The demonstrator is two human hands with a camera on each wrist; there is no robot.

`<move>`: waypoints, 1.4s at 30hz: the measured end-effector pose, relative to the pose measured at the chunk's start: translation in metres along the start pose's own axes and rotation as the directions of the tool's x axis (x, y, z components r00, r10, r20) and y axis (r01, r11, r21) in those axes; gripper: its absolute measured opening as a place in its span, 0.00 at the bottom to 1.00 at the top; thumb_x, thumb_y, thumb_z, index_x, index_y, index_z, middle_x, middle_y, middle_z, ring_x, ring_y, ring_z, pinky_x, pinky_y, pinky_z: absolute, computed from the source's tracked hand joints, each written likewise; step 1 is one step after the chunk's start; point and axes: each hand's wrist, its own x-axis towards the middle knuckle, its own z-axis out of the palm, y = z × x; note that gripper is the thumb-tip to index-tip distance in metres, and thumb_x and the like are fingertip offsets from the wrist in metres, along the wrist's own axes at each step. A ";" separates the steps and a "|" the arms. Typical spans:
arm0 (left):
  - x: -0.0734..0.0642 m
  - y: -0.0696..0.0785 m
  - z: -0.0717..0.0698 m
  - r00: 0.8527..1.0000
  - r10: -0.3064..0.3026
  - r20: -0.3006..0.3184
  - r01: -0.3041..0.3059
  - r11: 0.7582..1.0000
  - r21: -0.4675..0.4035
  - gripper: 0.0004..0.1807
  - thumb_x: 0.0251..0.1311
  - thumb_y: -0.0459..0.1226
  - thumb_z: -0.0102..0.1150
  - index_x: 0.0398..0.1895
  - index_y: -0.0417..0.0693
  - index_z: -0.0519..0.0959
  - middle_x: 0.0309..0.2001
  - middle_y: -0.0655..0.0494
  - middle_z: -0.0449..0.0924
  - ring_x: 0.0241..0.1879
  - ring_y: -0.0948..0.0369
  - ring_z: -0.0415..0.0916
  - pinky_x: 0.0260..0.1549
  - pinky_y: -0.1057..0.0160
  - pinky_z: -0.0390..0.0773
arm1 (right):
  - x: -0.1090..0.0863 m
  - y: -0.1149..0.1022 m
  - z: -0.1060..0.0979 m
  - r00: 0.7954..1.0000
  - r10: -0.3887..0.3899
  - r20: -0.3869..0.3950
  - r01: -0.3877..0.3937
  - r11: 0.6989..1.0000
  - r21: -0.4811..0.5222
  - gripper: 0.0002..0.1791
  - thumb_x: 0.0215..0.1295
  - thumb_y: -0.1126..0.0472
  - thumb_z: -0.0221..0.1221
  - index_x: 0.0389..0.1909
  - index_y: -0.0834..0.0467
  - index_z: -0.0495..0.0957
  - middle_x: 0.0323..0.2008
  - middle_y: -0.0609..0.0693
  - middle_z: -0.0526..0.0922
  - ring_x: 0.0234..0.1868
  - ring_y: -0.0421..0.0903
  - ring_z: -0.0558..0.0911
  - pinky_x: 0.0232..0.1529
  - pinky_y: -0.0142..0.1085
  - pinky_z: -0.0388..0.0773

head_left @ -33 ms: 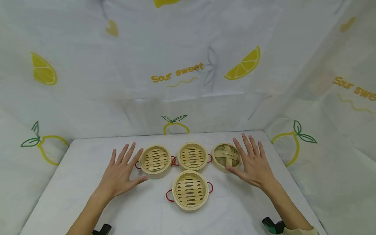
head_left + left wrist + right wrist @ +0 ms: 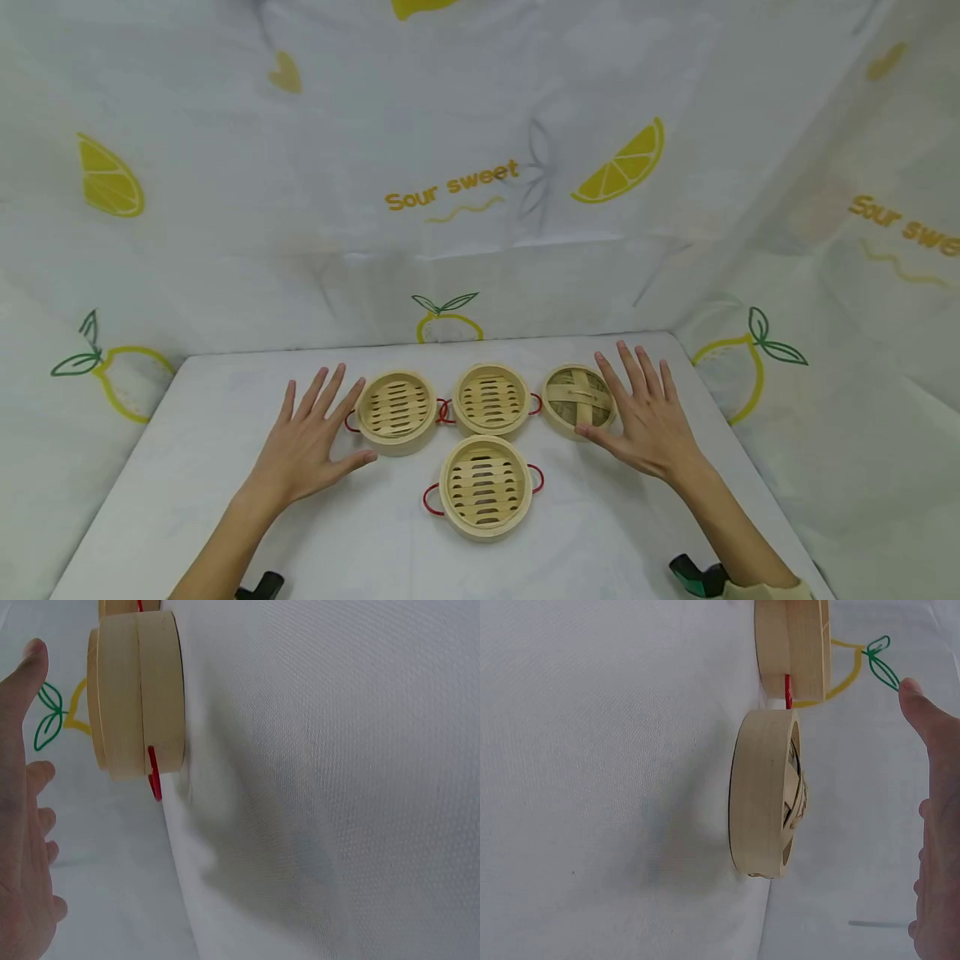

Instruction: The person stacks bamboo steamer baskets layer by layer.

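Note:
Three small round bamboo steamer baskets with slatted bottoms and red handles lie on a white-covered table. In the head view, the left basket (image 2: 396, 408) and the middle basket (image 2: 491, 400) sit in a back row, and the front basket (image 2: 486, 487) is nearer. A woven bamboo steamer lid (image 2: 577, 402) lies at the row's right end. My left hand (image 2: 303, 450) hovers beside the left basket, fingers spread, holding nothing. With fingers likewise spread, my right hand (image 2: 645, 421) is over the lid's right edge; the right wrist view shows it apart from the lid (image 2: 763, 795).
A white cloth with lemon prints and lettering (image 2: 453, 185) hangs behind the table and along its sides. Dark wrist devices, including a black and green one (image 2: 697, 575), show at the lower edge. The white tabletop (image 2: 360, 550) extends around the baskets.

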 end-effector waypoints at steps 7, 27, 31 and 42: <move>-0.001 -0.001 -0.002 1.000 -0.005 0.001 0.005 1.000 -0.010 0.60 0.59 0.77 0.59 0.88 0.58 0.59 0.89 0.45 0.50 0.88 0.42 0.48 0.81 0.26 0.52 | -0.002 0.000 -0.002 1.000 0.011 -0.004 -0.011 1.000 0.003 0.64 0.64 0.09 0.40 0.87 0.51 0.56 0.86 0.66 0.54 0.86 0.71 0.53 0.81 0.75 0.49; -0.006 0.001 0.002 0.999 -0.039 0.032 0.043 0.985 -0.165 0.63 0.60 0.71 0.68 0.89 0.52 0.53 0.86 0.41 0.59 0.82 0.38 0.61 0.73 0.32 0.72 | -0.009 -0.005 -0.006 1.000 0.017 -0.020 -0.016 1.000 0.025 0.63 0.62 0.14 0.54 0.88 0.49 0.53 0.86 0.65 0.55 0.84 0.70 0.56 0.79 0.72 0.54; -0.007 0.002 0.003 0.998 -0.061 0.035 0.068 0.962 -0.266 0.62 0.61 0.67 0.72 0.88 0.48 0.53 0.83 0.38 0.63 0.79 0.38 0.66 0.64 0.32 0.81 | -0.009 -0.008 -0.007 0.999 -0.011 -0.044 0.013 0.999 0.032 0.63 0.61 0.15 0.57 0.88 0.49 0.54 0.85 0.66 0.58 0.83 0.70 0.58 0.77 0.71 0.57; -0.006 0.003 0.007 0.993 -0.081 0.082 0.112 0.854 -0.509 0.55 0.63 0.54 0.77 0.82 0.34 0.60 0.76 0.34 0.70 0.76 0.35 0.69 0.70 0.30 0.73 | -0.016 -0.021 -0.006 0.998 -0.040 -0.039 0.047 0.981 0.189 0.62 0.52 0.33 0.76 0.84 0.52 0.61 0.83 0.60 0.64 0.81 0.66 0.62 0.71 0.72 0.65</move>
